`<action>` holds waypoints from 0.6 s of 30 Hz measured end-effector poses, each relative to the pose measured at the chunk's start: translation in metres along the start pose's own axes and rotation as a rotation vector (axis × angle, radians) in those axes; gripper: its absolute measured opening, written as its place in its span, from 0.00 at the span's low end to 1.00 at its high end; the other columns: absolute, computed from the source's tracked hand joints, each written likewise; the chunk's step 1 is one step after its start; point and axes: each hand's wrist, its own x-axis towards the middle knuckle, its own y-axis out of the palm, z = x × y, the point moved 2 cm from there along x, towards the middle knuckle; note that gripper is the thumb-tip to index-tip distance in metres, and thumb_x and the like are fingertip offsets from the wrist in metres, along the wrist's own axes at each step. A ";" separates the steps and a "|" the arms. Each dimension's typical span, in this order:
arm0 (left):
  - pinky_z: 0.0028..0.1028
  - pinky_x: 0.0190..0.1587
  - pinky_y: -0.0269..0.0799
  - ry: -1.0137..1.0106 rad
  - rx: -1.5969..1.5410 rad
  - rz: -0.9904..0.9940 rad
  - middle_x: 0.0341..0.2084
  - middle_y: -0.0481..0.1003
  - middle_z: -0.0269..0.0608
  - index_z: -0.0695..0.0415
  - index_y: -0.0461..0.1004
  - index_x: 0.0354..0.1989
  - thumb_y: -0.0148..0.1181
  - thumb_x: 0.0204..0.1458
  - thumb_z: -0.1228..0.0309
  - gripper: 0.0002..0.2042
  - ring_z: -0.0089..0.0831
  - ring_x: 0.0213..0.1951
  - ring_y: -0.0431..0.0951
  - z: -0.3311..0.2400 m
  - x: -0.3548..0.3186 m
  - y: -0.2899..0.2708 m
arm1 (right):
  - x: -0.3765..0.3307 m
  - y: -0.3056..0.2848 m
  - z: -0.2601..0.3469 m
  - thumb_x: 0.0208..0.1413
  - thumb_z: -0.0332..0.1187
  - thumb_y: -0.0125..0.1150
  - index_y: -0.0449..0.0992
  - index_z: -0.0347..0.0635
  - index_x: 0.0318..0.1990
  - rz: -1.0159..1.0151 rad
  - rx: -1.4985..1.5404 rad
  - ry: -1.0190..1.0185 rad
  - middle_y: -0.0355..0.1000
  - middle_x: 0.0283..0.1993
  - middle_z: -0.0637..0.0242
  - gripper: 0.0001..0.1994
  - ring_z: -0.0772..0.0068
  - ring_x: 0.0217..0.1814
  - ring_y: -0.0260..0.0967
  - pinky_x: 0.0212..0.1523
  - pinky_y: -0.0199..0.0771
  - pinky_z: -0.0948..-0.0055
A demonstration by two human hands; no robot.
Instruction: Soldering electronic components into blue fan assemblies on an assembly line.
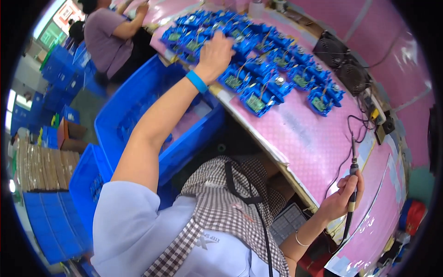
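My right hand is closed around the handle of a soldering iron. Its metal tip points up and away over the pink bench top, and a dark cable hangs below. On the far left of the bench, my left hand reaches over a crowd of blue plastic housings with green circuit boards and thin wires inside. Blurred and partly turned away, its fingers do not show whether they grip a housing. Several housings lie just right of this hand, nearest the bench edge.
Blue bins stand left of the bench, below my left arm. Two black fans line the back, with cables beside them. A co-worker sits at the upper left. Stacked cardboard stands at far left.
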 end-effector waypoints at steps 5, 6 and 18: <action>0.27 0.23 0.62 -0.345 -0.567 -0.157 0.11 0.62 0.32 0.56 0.79 0.28 0.49 0.60 0.56 0.19 0.25 0.18 0.66 0.052 -0.049 -0.077 | 0.001 0.008 -0.006 0.60 0.29 0.54 0.73 0.27 0.45 -0.049 0.020 -0.021 0.67 0.29 0.66 0.11 0.84 0.25 0.56 0.25 0.55 0.86; 0.29 0.22 0.60 -0.549 -0.820 -0.022 0.13 0.70 0.33 0.59 0.78 0.23 0.46 0.60 0.49 0.26 0.26 0.18 0.66 0.089 -0.075 -0.079 | 0.004 0.010 -0.008 0.61 0.30 0.55 0.73 0.28 0.45 -0.022 0.003 -0.026 0.68 0.30 0.66 0.12 0.83 0.25 0.57 0.25 0.56 0.86; 0.44 0.42 0.74 -1.053 0.162 0.619 0.33 0.77 0.58 0.64 0.73 0.38 0.65 0.43 0.50 0.26 0.53 0.39 0.78 0.232 -0.372 0.024 | -0.003 0.056 -0.008 0.64 0.38 0.52 0.72 0.31 0.47 0.028 -0.108 -0.037 0.69 0.29 0.66 0.16 0.80 0.23 0.56 0.23 0.55 0.84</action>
